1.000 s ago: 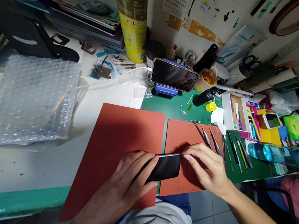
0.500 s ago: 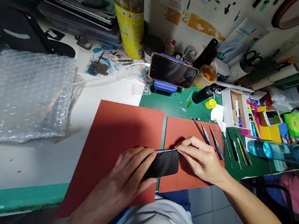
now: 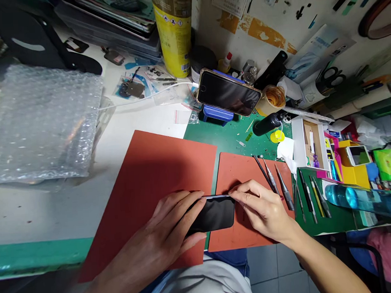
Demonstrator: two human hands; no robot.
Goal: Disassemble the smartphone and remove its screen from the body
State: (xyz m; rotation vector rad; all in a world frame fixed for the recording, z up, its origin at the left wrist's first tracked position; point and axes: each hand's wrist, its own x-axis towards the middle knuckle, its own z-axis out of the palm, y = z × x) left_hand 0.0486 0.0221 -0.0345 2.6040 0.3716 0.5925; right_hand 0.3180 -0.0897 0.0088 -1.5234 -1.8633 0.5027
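Note:
A dark smartphone [image 3: 217, 215] lies flat, spanning the gap between two reddish-brown mats. My left hand [image 3: 169, 223] grips its left part, fingers along the far edge and thumb by the near edge. At the phone's far right corner, my right hand [image 3: 260, 209] has thumb and forefinger pinched together. Whether those fingertips hold some small piece or only the phone's edge is hidden. Beneath my left hand is the larger mat [image 3: 128, 190]; the smaller mat [image 3: 243, 168] is under my right hand.
Tweezers [image 3: 284, 187] and several slim tools lie right of my right hand. A phone on a blue stand [image 3: 228, 93] faces me, with a yellow spray can [image 3: 175, 41] behind. Bubble wrap [image 3: 45, 124] sits at left; a blue water bottle [image 3: 367, 198] lies at right.
The view has shifted very slightly, so the bench appears a little further right. Both hands keep nearly the same pose on the phone.

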